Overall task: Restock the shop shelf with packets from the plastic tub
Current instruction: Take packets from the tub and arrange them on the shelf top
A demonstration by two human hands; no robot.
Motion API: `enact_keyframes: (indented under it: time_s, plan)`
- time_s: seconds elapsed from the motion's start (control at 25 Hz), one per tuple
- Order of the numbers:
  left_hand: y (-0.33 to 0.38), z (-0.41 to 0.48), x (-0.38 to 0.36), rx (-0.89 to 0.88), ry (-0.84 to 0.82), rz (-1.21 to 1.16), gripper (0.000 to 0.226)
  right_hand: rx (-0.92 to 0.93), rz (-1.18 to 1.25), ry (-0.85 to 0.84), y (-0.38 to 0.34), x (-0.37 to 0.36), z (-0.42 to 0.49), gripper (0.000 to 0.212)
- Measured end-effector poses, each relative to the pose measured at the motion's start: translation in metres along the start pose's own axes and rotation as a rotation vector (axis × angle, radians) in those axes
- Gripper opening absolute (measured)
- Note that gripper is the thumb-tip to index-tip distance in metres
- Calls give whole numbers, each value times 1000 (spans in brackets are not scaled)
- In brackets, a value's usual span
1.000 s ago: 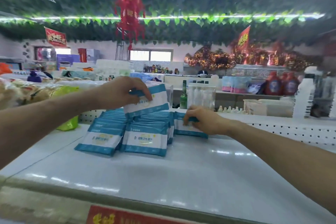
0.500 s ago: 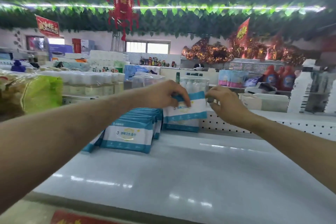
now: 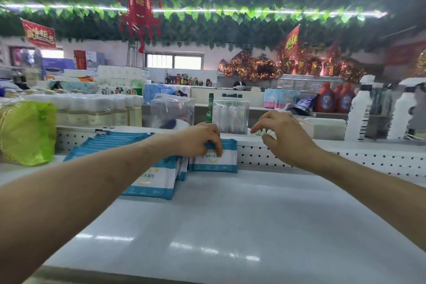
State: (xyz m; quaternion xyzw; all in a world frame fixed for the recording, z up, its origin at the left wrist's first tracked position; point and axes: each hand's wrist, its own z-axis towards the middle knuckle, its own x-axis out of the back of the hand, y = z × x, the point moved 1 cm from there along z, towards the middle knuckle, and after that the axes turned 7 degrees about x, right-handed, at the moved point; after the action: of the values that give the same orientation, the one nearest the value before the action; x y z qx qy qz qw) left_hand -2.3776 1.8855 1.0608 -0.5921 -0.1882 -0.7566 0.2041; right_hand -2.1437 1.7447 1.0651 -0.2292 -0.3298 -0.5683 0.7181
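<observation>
Left hand [image 3: 198,140] grips the top edge of a blue-white packet [image 3: 216,161] standing on the white shelf [image 3: 230,214] against the perforated back panel [image 3: 265,157], just right of the packet rows [image 3: 115,140]. Right hand [image 3: 283,136] hovers beside it, fingers loosely spread, holding nothing

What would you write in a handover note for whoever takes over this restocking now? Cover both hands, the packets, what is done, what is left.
Left hand grips the top edge of a packet standing on the shelf in front of the perforated back rail.
Right hand hovers beside it, holding nothing.
Done: rows of packets fill the shelf's left part.
Left: release this packet, fill the bare right side. Tub not in view.
</observation>
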Motion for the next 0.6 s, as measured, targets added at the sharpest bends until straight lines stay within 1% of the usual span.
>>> enact_keyframes:
  time_s: [0.16, 0.24, 0.32, 0.44, 0.6]
  plan:
    - [2, -7, 6, 20, 37, 7, 34, 23, 8, -54, -21, -3, 6, 29]
    - [-2, -26, 23, 32, 89, -5, 31, 51, 44, -80, -39, -7, 18, 29]
    - [-12, -59, 44, 84, 141, 6, 28, 110, 102, -89, -68, -17, 38, 28]
    - [-39, -136, 74, 247, 209, 10, 27, 237, 201, -84, -134, -38, 75, 28]
    - [-80, -282, 108, 545, 276, 57, 26, 470, 358, -91, -261, -65, 124, 27]
